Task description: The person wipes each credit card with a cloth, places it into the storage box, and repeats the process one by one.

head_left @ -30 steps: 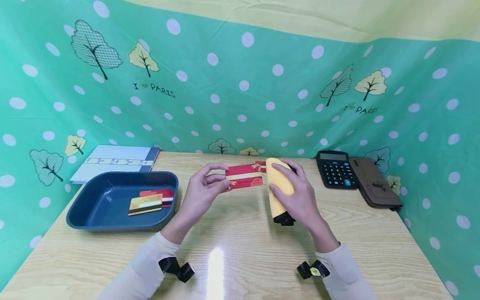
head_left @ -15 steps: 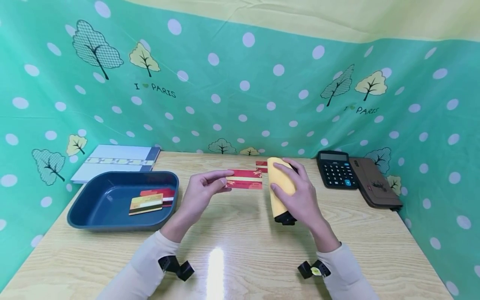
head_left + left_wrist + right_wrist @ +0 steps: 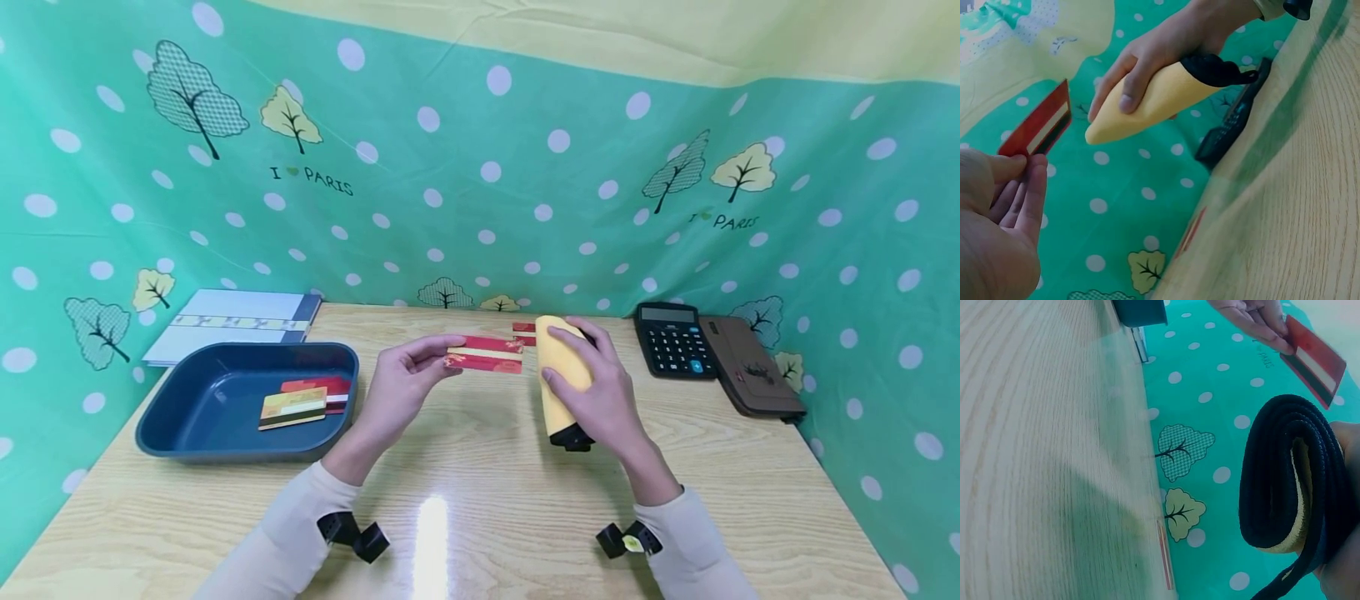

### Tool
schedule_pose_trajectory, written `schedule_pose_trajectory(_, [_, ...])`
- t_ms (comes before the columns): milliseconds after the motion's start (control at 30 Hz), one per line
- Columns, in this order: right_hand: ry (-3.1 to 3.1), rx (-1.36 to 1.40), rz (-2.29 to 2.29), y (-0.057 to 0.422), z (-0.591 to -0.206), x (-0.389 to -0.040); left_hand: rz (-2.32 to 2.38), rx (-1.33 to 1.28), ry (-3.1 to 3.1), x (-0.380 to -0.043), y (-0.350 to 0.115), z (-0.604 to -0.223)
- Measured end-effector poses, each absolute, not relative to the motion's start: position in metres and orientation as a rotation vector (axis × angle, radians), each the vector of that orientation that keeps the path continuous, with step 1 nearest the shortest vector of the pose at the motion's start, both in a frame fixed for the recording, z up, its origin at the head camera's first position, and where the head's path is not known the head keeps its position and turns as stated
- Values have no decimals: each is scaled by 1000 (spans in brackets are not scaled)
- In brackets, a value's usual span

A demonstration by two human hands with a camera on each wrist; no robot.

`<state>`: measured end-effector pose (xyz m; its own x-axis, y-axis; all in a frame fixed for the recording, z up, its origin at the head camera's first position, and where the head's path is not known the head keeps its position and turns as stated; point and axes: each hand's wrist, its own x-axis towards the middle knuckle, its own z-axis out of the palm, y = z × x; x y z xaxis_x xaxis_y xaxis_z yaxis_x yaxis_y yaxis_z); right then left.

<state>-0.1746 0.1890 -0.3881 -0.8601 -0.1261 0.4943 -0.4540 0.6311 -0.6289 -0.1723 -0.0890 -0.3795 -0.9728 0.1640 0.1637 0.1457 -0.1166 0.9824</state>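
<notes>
My left hand (image 3: 405, 382) pinches a red bank card (image 3: 486, 354) by its left end, above the middle of the table. The card has a pale stripe, and in the left wrist view its dark band shows on the red card (image 3: 1041, 125). To the right, my right hand (image 3: 597, 385) grips a folded yellow cloth (image 3: 557, 379) with black edging. In the right wrist view the rolled layers of the cloth (image 3: 1272, 475) show end-on, with a loop hanging below. Card and cloth are apart. Another red card (image 3: 523, 328) lies on the table behind, partly hidden by the cloth.
A blue tray (image 3: 195, 446) stands on the left with a gold card (image 3: 292, 408) and red card material (image 3: 337, 387) in it. Behind it lies a pale notebook (image 3: 232, 308). A calculator (image 3: 675, 340) and a brown wallet (image 3: 750, 362) lie at the back right.
My left fingers have shifted on the red card: the index finger now lies straighter along its top edge, and the card's angle has changed slightly. The right hand and cloth have barely moved.
</notes>
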Motion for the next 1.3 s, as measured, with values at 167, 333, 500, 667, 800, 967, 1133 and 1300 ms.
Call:
schedule_pose_trajectory(167, [-2449,463,1104,189,-389,-175,2360,350,2078,-174,-90,-381])
schedule_pose_trajectory(333, [-2454,457,1110,189,-389,-174,2400,331,2065,-174,-90,-381])
schedule_pose_trajectory(500, [-2455,458,1109,189,-388,-174,2318,132,2191,-173,-93,-378])
schedule_pose_trajectory(667, [-2445,468,1103,189,-389,-174,2246,75,2304,-173,-93,-379])
schedule_pose_trajectory(800, [-2447,467,1104,188,-389,-174,2226,95,2335,-173,-93,-379])
schedule_pose_trajectory(967, [-2453,472,1102,188,-388,-174,2173,112,2317,-175,-93,-381])
schedule_pose_trajectory(1133, [-2457,476,1089,187,-388,-174,2172,128,2222,-175,-92,-381])
schedule_pose_trajectory(1300, [-2459,465,1095,188,-388,-173,2241,116,2110,-174,-91,-378])
